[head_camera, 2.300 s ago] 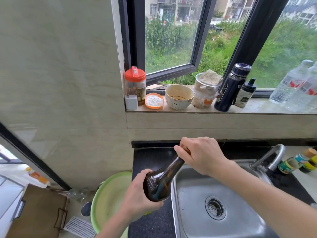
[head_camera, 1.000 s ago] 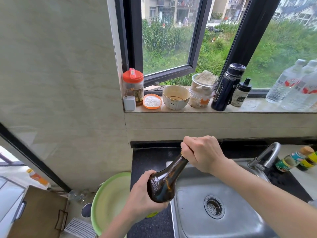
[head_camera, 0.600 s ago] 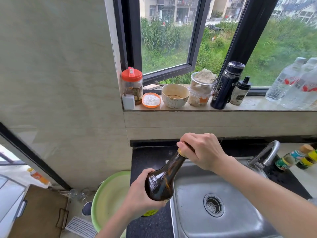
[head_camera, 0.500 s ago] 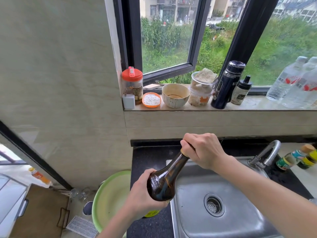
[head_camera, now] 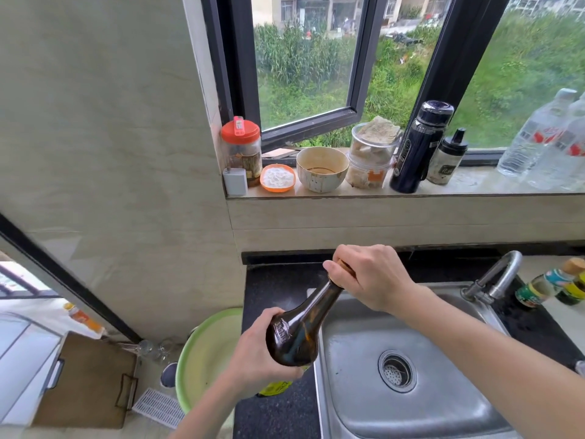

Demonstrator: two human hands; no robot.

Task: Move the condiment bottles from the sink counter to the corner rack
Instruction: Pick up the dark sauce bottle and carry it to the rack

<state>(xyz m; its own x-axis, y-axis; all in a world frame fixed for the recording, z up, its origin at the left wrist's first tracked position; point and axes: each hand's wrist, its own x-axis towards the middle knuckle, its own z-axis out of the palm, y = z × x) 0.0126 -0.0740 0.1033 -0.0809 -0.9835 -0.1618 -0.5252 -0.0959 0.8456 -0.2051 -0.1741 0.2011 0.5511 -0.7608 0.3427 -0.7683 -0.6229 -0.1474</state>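
Left grip (head_camera: 253,353) wraps the base of the brown bottle (head_camera: 300,327), right grip (head_camera: 370,277) closes round its top; the neck slants up and away from left grip toward right.

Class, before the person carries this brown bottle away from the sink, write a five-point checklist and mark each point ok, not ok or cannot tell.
1. Left hand grips the brown bottle round its body: ok.
2. Right hand is wrapped round the top of the neck: ok.
3. Cap is shut tight: cannot tell, the right hand covers it.
4. Bottle is upright: not ok, it is tilted.
5. Bottle is clear of the faucet: ok.
6. Corner rack is in sight: not ok, not in view.
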